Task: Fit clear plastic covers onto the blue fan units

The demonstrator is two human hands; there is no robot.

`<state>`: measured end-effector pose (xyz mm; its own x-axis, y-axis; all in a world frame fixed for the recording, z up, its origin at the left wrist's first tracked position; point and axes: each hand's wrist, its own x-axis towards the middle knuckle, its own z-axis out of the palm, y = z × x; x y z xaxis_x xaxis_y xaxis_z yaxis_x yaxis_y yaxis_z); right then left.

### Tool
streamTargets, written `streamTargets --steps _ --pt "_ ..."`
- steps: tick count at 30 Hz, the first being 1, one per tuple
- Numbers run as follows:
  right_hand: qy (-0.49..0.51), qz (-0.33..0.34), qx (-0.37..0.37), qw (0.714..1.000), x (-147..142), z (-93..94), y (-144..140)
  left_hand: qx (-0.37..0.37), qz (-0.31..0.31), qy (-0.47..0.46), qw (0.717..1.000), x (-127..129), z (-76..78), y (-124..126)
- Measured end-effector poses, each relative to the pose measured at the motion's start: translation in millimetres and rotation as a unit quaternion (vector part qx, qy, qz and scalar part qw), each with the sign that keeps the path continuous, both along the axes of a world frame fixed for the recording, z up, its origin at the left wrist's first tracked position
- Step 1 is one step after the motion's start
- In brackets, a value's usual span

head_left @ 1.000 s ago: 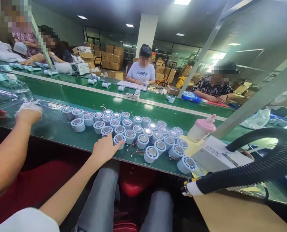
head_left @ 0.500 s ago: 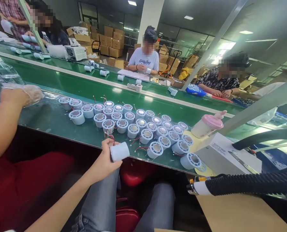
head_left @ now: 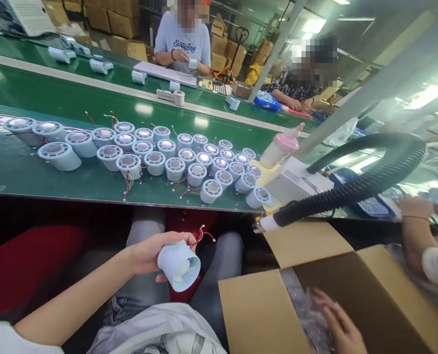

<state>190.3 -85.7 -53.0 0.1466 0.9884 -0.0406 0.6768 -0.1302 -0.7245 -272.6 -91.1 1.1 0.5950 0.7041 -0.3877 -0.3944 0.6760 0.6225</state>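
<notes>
My left hand [head_left: 150,253] is closed around a light-blue cylindrical housing [head_left: 174,263] above my lap. Its hollow end faces down and to the right, with a whitish part inside, and thin red and white wires [head_left: 203,233] stick out by my fingers. Over on the right, my right hand [head_left: 338,319] is down inside an open cardboard box [head_left: 257,314]. Its fingers are stretched out and slightly blurred, against clear plastic pieces [head_left: 310,314]. Many similar light-blue housings [head_left: 174,168] stand on the green bench with grilled round ends up, some trailing wires.
A black corrugated hose [head_left: 336,189] arches over the box, its nozzle near the bench edge. Close by stand a white box [head_left: 296,179] and a pink-lidded cup [head_left: 277,150]. Beyond the bench runs a green conveyor [head_left: 104,105]; people work across it, and another person's arm [head_left: 418,231] is at right.
The view has swung right and down. My left hand has brought the housing over my lap and turned its hollow end into view. My right hand now appears in the cardboard box.
</notes>
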Motion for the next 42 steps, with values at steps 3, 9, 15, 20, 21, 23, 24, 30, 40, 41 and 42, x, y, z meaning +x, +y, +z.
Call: streamTargets --steps 3,9,15,20,21,23,24,30,40,41,42 --pt "0.071 0.105 0.1 0.987 -34 35.3 7 0.04 -0.049 0.065 0.996 9 7.0 6" --pt "-0.214 0.441 0.222 0.843 -191 86.3 7 0.239 -0.145 0.322 0.905 27 24.3 10" --pt "-0.147 0.459 0.15 0.864 -230 72.8 16 0.408 -0.039 0.503 0.761 28 26.7 -4" --pt "0.098 0.384 0.033 0.917 -231 76.6 17 0.404 0.073 0.471 0.781 22 7.9 -11" --pt "0.137 0.362 0.02 0.922 -232 77.7 18 0.415 0.08 0.466 0.777 21 4.0 -11" --pt "0.208 0.319 -0.007 0.925 -234 78.8 20 0.449 0.083 0.457 0.764 21 -2.1 -12" --pt "0.238 0.299 -0.023 0.924 -235 78.8 22 0.461 0.081 0.45 0.76 21 -4.0 -12" --pt "0.376 0.257 -0.121 0.882 -230 77.2 31 0.339 0.052 0.3 0.89 23 -1.9 -14" --pt "0.165 0.445 0.096 0.875 -220 76.2 26 0.216 0.066 0.189 0.956 19 9.3 -22" --pt "0.171 0.44 0.087 0.877 -220 76.1 26 0.237 0.065 0.208 0.947 18 11.3 -23" --pt "0.18 0.434 0.076 0.88 -220 76.2 26 0.259 0.066 0.225 0.937 17 13.4 -23"
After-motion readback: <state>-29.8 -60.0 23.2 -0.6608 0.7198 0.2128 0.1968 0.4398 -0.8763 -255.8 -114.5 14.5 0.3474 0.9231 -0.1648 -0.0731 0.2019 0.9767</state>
